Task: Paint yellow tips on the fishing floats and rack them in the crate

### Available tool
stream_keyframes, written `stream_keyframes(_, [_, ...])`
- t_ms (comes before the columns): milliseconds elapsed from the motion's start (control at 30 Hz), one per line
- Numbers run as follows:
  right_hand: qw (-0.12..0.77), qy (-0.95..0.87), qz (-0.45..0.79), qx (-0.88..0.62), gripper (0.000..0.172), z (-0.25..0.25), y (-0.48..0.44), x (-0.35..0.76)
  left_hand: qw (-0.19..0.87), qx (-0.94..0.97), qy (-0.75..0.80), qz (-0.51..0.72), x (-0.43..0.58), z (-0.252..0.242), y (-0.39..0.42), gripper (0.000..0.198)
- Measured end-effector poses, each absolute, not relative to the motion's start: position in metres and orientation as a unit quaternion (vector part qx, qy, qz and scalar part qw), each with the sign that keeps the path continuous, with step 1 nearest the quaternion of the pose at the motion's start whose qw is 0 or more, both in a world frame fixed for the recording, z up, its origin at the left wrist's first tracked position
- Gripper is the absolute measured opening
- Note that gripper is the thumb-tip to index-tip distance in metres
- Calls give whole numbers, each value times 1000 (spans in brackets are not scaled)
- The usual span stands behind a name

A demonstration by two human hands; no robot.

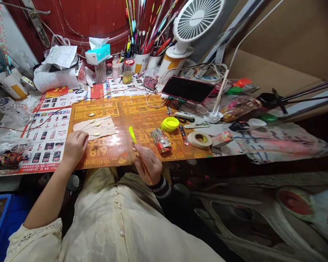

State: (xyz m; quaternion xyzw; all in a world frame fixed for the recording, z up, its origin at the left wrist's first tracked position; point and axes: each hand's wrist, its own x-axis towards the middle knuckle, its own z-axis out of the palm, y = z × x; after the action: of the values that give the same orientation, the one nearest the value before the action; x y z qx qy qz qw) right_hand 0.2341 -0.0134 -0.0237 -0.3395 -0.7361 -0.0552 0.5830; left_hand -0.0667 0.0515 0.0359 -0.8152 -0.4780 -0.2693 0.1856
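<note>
My right hand (148, 163) is closed around a paintbrush (132, 135), its tip coated in fluorescent yellow and pointing up and away from me. My left hand (75, 146) rests at the left edge of a pale cloth (108, 125), fingers pinched at the thin stem of a small cream fishing float (97, 134). Several similar floats, including one (97, 124) further up, lie across the cloth with their stems reaching left. Right of the brush stands an open tub of fluorescent yellow paint (170, 124). A paint-stained block (161, 140) lies between brush and tub.
A roll of tape (199, 139), a phone (188, 89) and scissors lie to the right. At the back stand a white fan (198, 20), a tissue box (98, 54), a red-lidded jar (128, 71) and brush pots. A glass mug (15, 111) stands left.
</note>
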Motion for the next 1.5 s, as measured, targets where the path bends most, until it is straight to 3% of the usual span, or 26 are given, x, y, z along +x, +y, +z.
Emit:
stream_keyframes(200, [561,-742,-67,-362,66,-26,-10,232,204,-801,-474,-303,-78,33,8,17])
stream_keyframes(467, [544,-735,-75,-397,60,-34,-9,224,171,-804,-479,-310,-90,31,-28,19])
stream_keyframes(900, [560,-673,-148,-460,58,-61,-12,249,191,-782,-540,-245,-169,1,-42,36])
stream_keyframes(1500, [553,-691,-195,-421,60,-57,-13,242,223,-787,-476,-323,-188,-7,-39,29])
